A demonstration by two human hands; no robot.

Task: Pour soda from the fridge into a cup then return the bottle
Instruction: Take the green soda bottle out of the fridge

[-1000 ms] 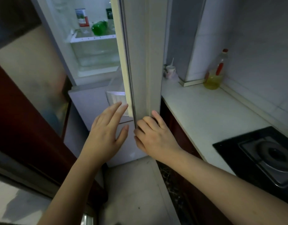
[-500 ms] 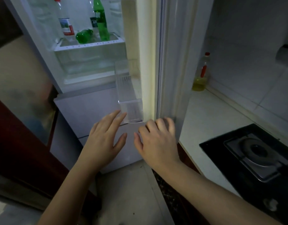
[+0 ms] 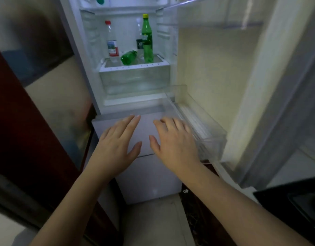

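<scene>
Head view, fridge: We see the fridge (image 3: 92, 71) standing open, its door (image 3: 215, 71) swung wide to the right.
Head view, shelf: A clear shelf (image 3: 135, 65) sits above a clear drawer (image 3: 133, 80) in the lit compartment.
Head view, soda bottle: We find the tall green bottle (image 3: 147, 39) with a yellow cap upright at the shelf's right side, toward the back.
Head view, lying bottle: A second green bottle (image 3: 128, 57) lies on its side near the shelf's front edge, just left of the tall one.
Head view, clear bottle: A clear bottle (image 3: 112, 43) with a red cap and red label stands upright at the shelf's left side.
Head view, dark item: Behind the tall green bottle we make out a clear bottle with a dark label (image 3: 139, 44); its details are too dim to tell.
Head view, door bin: A clear door bin (image 3: 204, 125) runs along the bottom of the door's inner face.
Head view, left hand: Our left hand (image 3: 117, 144) is spread flat with fingers straight, holding nothing, in front of the lower white drawer front (image 3: 146, 135).
Head view, right hand: Our right hand (image 3: 176, 144) is likewise loose and empty, fingers relaxed, just beside the door bin's near edge; we cannot tell whether it touches.
Head view, stove: A black stove top (image 3: 295, 203) shows at the lower right corner.
</scene>
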